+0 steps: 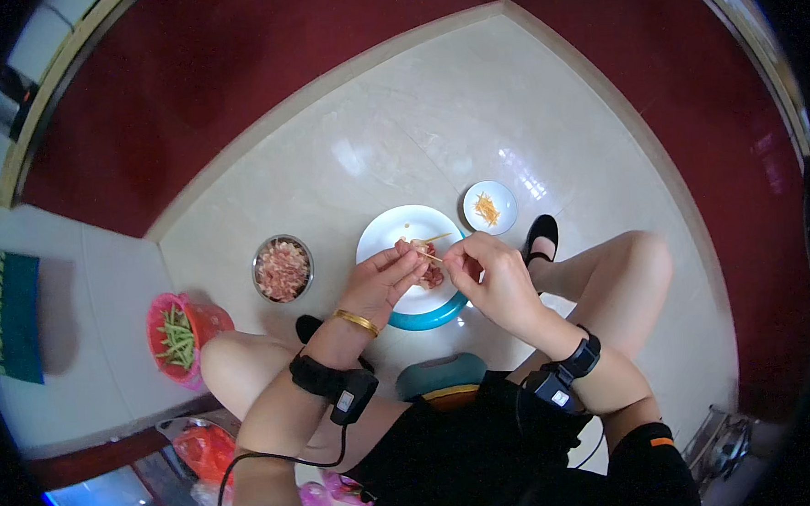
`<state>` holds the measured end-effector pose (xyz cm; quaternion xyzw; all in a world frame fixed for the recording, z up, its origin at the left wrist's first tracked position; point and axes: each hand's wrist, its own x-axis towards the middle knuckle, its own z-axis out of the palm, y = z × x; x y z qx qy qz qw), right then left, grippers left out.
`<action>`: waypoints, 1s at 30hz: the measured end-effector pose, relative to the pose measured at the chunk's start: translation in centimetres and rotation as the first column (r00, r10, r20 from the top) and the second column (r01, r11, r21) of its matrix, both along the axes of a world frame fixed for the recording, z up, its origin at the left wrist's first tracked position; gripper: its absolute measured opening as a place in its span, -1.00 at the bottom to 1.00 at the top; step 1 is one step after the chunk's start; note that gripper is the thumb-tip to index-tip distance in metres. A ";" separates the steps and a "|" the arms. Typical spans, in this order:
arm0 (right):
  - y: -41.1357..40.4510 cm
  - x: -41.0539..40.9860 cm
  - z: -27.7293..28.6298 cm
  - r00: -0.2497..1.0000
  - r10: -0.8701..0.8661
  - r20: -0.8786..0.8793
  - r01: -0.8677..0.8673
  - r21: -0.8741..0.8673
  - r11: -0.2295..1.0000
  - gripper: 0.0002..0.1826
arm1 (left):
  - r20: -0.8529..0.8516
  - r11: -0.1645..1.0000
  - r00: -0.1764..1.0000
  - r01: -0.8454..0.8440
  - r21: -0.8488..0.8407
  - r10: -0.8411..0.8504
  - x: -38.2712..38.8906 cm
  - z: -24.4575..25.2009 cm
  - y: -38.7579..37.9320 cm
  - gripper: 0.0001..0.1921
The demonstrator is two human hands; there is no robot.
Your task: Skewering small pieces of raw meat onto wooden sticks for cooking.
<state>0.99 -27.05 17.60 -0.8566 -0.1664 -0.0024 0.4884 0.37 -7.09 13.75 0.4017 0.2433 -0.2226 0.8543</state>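
Over a white plate (383, 230), my left hand (386, 278) pinches a small piece of raw meat (405, 247) between thumb and fingers. My right hand (490, 276) grips the end of a thin wooden toothpick (431, 256), whose other end reaches the meat in my left fingers. More raw meat pieces (432, 277) lie on the plate below my hands, and another toothpick (438, 237) shows beside them. The plate rests on a teal round base (436, 318). Part of the meat is hidden by my fingers.
A metal bowl of sliced raw meat (282, 268) stands at the left. A small white bowl (506, 199) holds several toothpicks (486, 209). Green beans (176, 339) fill a red basket (209, 323). Dark red cabinet panels (284, 46) border the tiled floor (399, 136).
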 end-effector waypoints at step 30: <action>2.3 -0.5 0.6 0.999 0.021 -0.044 -0.024 -0.051 0.998 -0.90 | 0.383 0.946 0.923 -0.148 0.289 0.028 -0.4 0.8 -0.5 -0.80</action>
